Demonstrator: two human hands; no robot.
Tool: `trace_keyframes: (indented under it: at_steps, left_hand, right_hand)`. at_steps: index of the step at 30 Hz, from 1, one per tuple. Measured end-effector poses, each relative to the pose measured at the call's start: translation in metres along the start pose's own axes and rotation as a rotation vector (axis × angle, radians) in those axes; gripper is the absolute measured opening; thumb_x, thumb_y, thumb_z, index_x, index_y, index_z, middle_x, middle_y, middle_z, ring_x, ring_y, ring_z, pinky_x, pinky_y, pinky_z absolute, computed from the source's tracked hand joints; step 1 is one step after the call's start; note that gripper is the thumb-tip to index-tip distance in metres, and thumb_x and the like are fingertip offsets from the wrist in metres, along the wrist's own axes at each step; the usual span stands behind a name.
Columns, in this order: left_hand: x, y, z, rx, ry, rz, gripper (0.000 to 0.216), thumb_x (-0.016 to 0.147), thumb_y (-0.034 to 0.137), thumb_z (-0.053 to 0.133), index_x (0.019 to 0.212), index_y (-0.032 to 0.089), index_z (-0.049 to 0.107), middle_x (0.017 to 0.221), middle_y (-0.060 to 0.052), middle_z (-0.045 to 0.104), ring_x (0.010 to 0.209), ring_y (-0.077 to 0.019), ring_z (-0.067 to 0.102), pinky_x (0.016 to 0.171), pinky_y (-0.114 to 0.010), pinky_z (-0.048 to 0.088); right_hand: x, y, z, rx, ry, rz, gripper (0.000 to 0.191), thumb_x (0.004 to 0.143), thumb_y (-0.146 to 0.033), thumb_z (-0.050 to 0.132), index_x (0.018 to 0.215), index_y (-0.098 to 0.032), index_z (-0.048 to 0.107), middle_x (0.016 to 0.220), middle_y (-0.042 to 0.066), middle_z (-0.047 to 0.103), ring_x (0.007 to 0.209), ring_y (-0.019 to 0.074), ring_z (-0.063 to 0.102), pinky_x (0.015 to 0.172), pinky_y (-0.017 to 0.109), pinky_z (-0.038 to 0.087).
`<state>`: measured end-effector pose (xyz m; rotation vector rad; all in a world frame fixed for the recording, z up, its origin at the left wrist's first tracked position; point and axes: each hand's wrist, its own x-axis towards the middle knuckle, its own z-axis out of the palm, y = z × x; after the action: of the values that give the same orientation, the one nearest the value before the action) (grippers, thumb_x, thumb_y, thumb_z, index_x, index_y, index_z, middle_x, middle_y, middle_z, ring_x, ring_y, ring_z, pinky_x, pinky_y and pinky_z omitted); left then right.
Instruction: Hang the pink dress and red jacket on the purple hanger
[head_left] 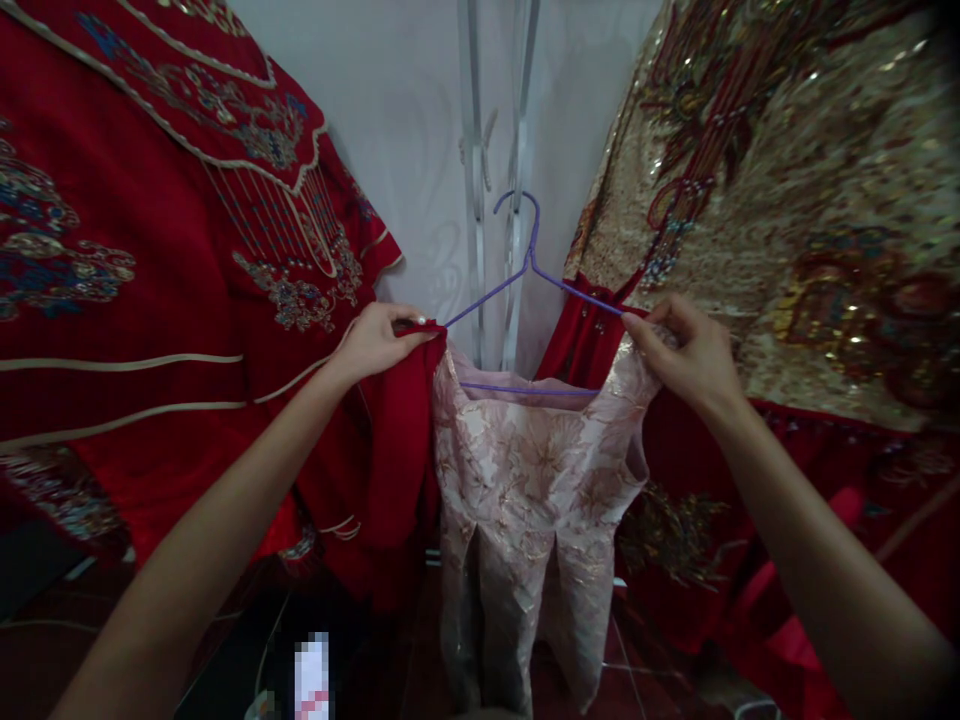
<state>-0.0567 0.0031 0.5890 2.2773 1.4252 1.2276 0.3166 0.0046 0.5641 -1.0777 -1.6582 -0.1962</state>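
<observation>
Centrally, between the left grip and the right grip, a pale floral dress hangs on a purple hanger, its hook above grip level. Left grip: pinched on red fabric at one hanger end, beside the dress shoulder. Right grip: clamped on the opposite dress shoulder. Embroidered red garment: left of the left grip. Gold sequinned garment: above and right of the right grip.

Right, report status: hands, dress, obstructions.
Left hand pinching red cloth at one shoulder of pink floral dress; right hand pinching the other shoulder. Dress on purple hanger. Red embroidered garment close left, gold-sequined garment close right.
</observation>
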Motion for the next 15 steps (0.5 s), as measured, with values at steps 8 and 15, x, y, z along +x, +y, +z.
trace_keyframes:
  at_steps: [8, 15]
  left_hand:
    - [-0.018, -0.042, -0.034, -0.226, 0.501, -0.213, 0.028, 0.07, 0.041, 0.066, 0.089, 0.021, 0.067, 0.091, -0.002, 0.069, 0.089, -0.0194, 0.062, 0.08, -0.028, 0.05]
    - [-0.015, -0.044, -0.056, -0.277, 0.387, -0.351, 0.031, 0.064, 0.038, 0.073, 0.086, 0.017, 0.071, 0.085, -0.004, 0.072, 0.076, -0.0203, 0.063, 0.071, -0.03, 0.051]
  right_hand:
    - [-0.002, 0.027, 0.029, 0.143, -0.011, 0.12, 0.035, 0.08, -0.05, 0.06, 0.065, -0.021, 0.047, 0.056, -0.004, 0.048, 0.052, 0.012, 0.042, 0.053, 0.025, 0.033]
    - [0.014, 0.041, 0.046, 0.34, -0.028, 0.182, 0.044, 0.08, -0.053, 0.059, 0.057, -0.021, 0.039, 0.047, -0.007, 0.041, 0.041, 0.0085, 0.034, 0.045, 0.023, 0.027]
